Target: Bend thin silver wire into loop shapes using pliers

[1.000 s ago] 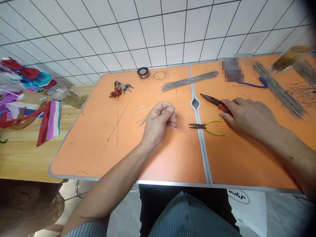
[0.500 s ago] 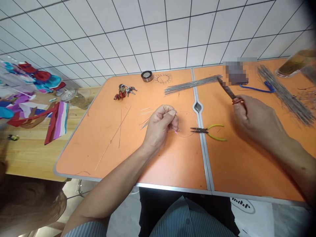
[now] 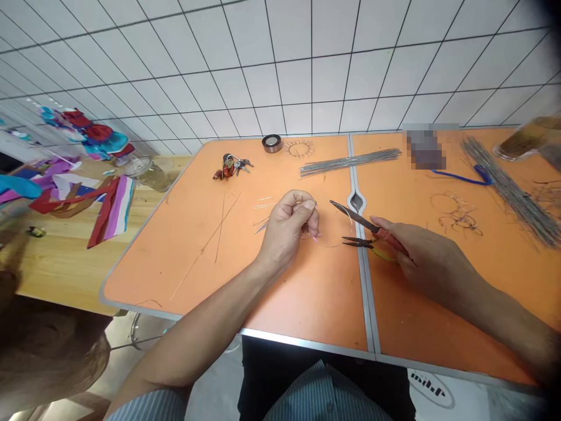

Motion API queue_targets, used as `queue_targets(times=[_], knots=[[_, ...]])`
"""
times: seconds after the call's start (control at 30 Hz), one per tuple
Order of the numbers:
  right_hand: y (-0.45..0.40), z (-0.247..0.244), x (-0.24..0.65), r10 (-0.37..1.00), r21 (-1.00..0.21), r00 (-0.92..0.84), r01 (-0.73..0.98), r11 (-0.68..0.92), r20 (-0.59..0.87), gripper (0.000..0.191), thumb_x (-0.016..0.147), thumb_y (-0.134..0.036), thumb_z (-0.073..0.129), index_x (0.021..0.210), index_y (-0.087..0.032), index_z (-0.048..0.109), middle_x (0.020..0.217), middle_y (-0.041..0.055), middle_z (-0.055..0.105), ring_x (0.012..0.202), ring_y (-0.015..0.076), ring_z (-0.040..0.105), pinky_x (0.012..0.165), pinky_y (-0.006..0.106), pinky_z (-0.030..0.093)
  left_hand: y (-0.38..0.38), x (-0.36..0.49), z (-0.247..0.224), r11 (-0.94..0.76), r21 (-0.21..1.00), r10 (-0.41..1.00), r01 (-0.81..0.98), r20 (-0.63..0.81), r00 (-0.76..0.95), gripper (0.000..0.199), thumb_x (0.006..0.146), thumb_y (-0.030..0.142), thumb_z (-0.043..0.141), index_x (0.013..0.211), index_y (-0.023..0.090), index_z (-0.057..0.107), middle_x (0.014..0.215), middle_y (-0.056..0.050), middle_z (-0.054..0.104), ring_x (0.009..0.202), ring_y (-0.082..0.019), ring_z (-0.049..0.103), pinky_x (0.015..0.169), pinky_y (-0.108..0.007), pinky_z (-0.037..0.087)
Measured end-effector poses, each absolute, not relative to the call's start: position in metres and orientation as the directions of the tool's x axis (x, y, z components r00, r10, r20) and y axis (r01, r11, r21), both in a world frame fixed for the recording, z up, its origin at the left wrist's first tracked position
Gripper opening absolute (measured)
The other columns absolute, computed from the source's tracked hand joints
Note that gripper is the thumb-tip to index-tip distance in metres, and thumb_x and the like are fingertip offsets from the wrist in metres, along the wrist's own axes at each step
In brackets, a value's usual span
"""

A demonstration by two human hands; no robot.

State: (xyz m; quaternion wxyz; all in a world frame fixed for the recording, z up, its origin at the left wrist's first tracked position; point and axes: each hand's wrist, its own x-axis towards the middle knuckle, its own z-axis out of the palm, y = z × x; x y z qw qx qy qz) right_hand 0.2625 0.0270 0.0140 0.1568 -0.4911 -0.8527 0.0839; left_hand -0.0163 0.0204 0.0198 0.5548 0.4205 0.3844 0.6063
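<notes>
My left hand (image 3: 287, 225) is closed in a pinch around a thin wire loop (image 3: 349, 217). Small pink bits (image 3: 314, 238) show just below its fingers; the pinched part is mostly hidden. In my right hand (image 3: 427, 254) are red-handled scissors (image 3: 357, 217), with long dark blades pointing left toward the loop. The blades look closed and appear to reach over the loop's right side; contact is unclear. Beneath them lie yellow-handled needle-nose pliers (image 3: 360, 241) across the table seam, partly covered by my right hand.
Straight wire bundles lie at the back (image 3: 350, 162) and right (image 3: 512, 193). Keys (image 3: 234, 166), a tape roll (image 3: 272, 143) and a wire ring (image 3: 298, 149) sit at the back left. Tangled wire (image 3: 458, 216) is beyond my right hand. Loose wires (image 3: 205, 245) lie left.
My right hand has brought the scissors left and toward me, from near the back wire bundle to the wire loop. My left hand keeps its pinch. The view has shifted slightly.
</notes>
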Motion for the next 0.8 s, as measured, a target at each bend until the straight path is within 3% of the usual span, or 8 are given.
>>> queue_targets(times=[0.3, 0.6, 0.8], knots=[[0.022, 0.016, 0.246, 0.801, -0.113, -0.527, 0.811, 0.574, 0.284, 0.041, 0.113, -0.026, 0.042, 0.141, -0.019, 0.071, 0.088, 0.0053, 0.08, 0.073, 0.0243, 0.07, 0.058, 0.033, 0.04, 0.021, -0.017, 0.019, -0.126, 0.918, 0.992, -0.376, 0.123, -0.033, 0.02, 0.099, 0.035, 0.073, 0.091, 0.022, 0.06, 0.06, 0.006, 0.063, 0.051, -0.01, 0.055, 0.053, -0.022, 0.052], [0.018, 0.011, 0.242, 0.719, -0.019, -0.565, 0.781, 0.624, 0.405, 0.04, 0.114, -0.02, 0.043, 0.144, -0.013, 0.068, 0.095, 0.0082, 0.082, 0.086, 0.0257, 0.076, 0.065, 0.034, 0.046, 0.021, -0.016, 0.023, -0.134, 0.926, 0.991, -0.352, 0.128, -0.039, 0.024, 0.096, 0.039, 0.075, 0.089, 0.022, 0.059, 0.06, 0.006, 0.062, 0.051, -0.01, 0.056, 0.054, -0.022, 0.052], [0.018, 0.01, 0.243, 0.725, -0.061, -0.567, 0.77, 0.635, 0.391, 0.04, 0.115, -0.021, 0.042, 0.147, -0.013, 0.064, 0.102, 0.008, 0.083, 0.093, 0.0269, 0.078, 0.069, 0.036, 0.052, 0.021, -0.016, 0.023, -0.138, 0.925, 0.99, -0.353, 0.132, -0.04, 0.021, 0.098, 0.037, 0.072, 0.09, 0.021, 0.06, 0.061, 0.006, 0.063, 0.052, -0.01, 0.057, 0.054, -0.023, 0.052]])
